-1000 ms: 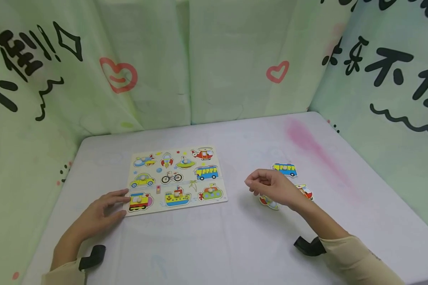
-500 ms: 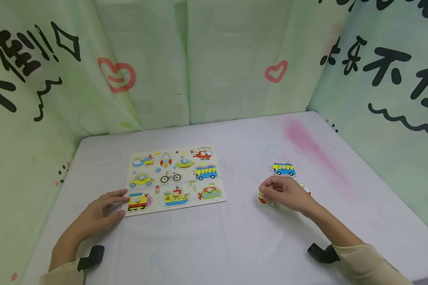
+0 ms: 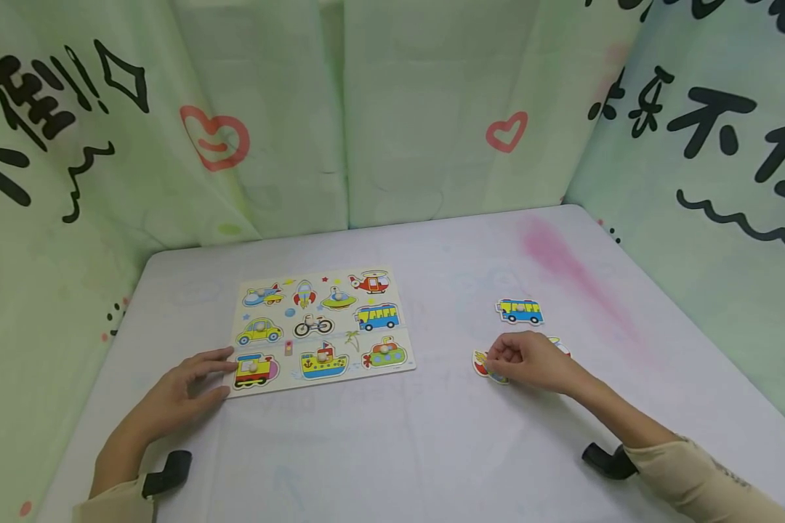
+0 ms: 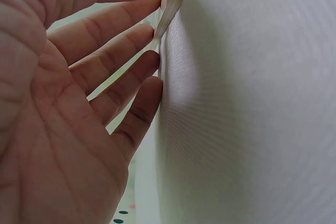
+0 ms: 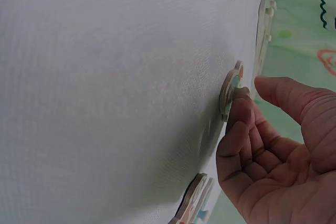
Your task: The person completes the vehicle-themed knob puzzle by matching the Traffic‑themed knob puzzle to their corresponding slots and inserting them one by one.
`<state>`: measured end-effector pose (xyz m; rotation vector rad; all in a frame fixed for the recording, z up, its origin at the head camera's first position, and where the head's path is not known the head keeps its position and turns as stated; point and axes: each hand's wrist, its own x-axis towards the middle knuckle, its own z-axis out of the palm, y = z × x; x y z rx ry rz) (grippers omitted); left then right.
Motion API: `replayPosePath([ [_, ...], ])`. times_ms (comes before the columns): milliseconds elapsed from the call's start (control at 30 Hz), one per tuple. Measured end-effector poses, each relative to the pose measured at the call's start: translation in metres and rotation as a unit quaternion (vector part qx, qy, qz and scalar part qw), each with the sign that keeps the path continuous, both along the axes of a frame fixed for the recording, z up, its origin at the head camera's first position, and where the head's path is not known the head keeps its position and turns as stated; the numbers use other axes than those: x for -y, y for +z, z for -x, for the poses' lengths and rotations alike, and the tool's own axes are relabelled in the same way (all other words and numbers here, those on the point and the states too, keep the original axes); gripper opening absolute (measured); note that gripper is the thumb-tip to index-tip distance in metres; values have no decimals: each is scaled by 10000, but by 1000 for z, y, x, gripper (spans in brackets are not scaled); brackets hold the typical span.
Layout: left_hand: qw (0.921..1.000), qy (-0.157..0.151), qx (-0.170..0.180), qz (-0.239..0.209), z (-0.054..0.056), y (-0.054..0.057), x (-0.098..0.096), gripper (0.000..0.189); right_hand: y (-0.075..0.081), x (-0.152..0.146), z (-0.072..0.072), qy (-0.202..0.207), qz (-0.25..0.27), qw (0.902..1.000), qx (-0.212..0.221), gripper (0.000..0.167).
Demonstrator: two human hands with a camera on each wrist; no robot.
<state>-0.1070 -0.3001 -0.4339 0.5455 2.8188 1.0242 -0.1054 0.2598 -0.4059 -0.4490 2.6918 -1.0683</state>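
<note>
My left hand (image 3: 182,388) rests at the left edge of a wooden vehicle puzzle board (image 3: 340,341), fingers spread; in the left wrist view the fingers (image 4: 113,61) reach the board's edge. At the right, my right hand (image 3: 533,362) is over a small puzzle piece (image 3: 480,361) with red, yellow and green on it, partly hidden by the fingers. In the right wrist view the index finger touches this piece (image 5: 229,93), with a gap between thumb and index finger; the other fingers are curled in. The piece lies on the table.
A blue and yellow bus piece (image 3: 520,311) lies just beyond the right hand. A helicopter piece (image 3: 560,346) is mostly hidden behind that hand. White cloth (image 3: 366,450) covers the table, and green printed curtains (image 3: 405,109) stand round its back and sides.
My right hand has moved right and toward the near side, from beside the pieces down onto the red, yellow and green one, uncovering the bus piece. My left hand stays at the board.
</note>
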Motion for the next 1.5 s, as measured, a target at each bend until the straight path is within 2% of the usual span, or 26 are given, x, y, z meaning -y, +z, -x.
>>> replayPosePath([
  [400, 10000, 43, 55, 35, -1, 1, 0, 38, 4, 4, 2, 301, -264, 9988, -276, 10],
  [733, 10000, 39, 65, 39, -1, 1, -1, 39, 5, 6, 6, 467, -409, 9975, -347, 12],
  [867, 10000, 46, 49, 14, -1, 0, 0, 39, 7, 8, 7, 603, -504, 9961, -404, 10],
  [1067, 9999, 46, 146, -55, 0, 0, -2, 39, 10, 12, 8, 823, -745, 9922, -571, 15],
  [1500, 9998, 80, 165, 28, 0, 2, -3, 39, 14, 13, 10, 1174, -565, 9908, -376, 18],
])
